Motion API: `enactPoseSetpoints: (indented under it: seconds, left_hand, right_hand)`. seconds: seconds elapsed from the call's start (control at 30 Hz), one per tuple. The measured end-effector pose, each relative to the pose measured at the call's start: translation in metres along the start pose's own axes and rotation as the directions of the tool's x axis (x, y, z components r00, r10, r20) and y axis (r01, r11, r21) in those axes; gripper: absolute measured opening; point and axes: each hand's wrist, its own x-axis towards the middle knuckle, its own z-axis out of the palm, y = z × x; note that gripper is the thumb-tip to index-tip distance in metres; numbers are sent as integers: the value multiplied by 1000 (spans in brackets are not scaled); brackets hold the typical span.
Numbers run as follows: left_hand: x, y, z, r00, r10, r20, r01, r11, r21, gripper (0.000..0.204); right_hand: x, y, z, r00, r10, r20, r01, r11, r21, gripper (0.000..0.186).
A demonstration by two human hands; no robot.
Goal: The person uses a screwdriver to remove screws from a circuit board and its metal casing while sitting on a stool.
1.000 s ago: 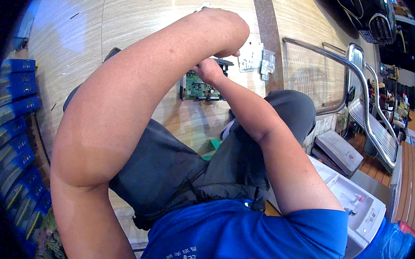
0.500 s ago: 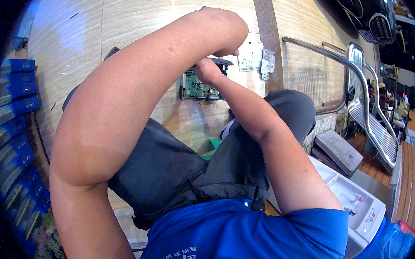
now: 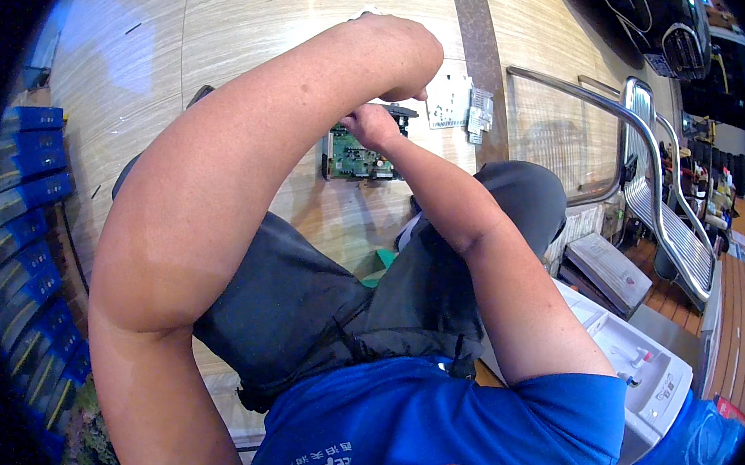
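Observation:
An opened electronic unit with a green circuit board (image 3: 352, 161) lies on the floor in front of me. My right hand (image 3: 373, 126) is over its far part, fingers curled closed, the tips partly covered by my left forearm. What they grip, if anything, I cannot make out. My left arm reaches across from the left. Its end, my left hand (image 3: 416, 55), is bent down just beyond the unit's far edge, with its fingers mostly out of sight. Right of the unit lies a white sheet (image 3: 450, 110) dotted with small parts, and a grey metal piece (image 3: 480, 114) overlaps its edge.
My crossed legs (image 3: 285, 282) flank the near side. Stacked blue boxes (image 3: 39, 165) line the left. To the right stand a metal-framed chair (image 3: 644, 157), a cardboard box (image 3: 610, 269) and a white water dispenser (image 3: 645, 369). A green scrap (image 3: 380, 266) lies between my legs.
My right hand has shifted very slightly left over the board, with more of its fingers showing. My left arm and the unit look almost the same.

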Motion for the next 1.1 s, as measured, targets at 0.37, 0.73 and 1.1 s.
enactPoseSetpoints:
  seconds: [0.37,0.73,1.1]
  left_hand:
    - [5,-3,4,1000,20,-2,-20,1000,2,34]
    - [-1,-4,1,999,20,-30,-21,999,-32,32]
    - [-1,-2,4,1000,-27,-5,27,1000,10,34]
  right_hand:
    - [8,19,14,981,-174,-88,171,984,-44,21]
    - [7,17,16,964,-244,-103,248,968,29,20]
    - [0,-7,-6,998,43,42,-40,996,-81,30]
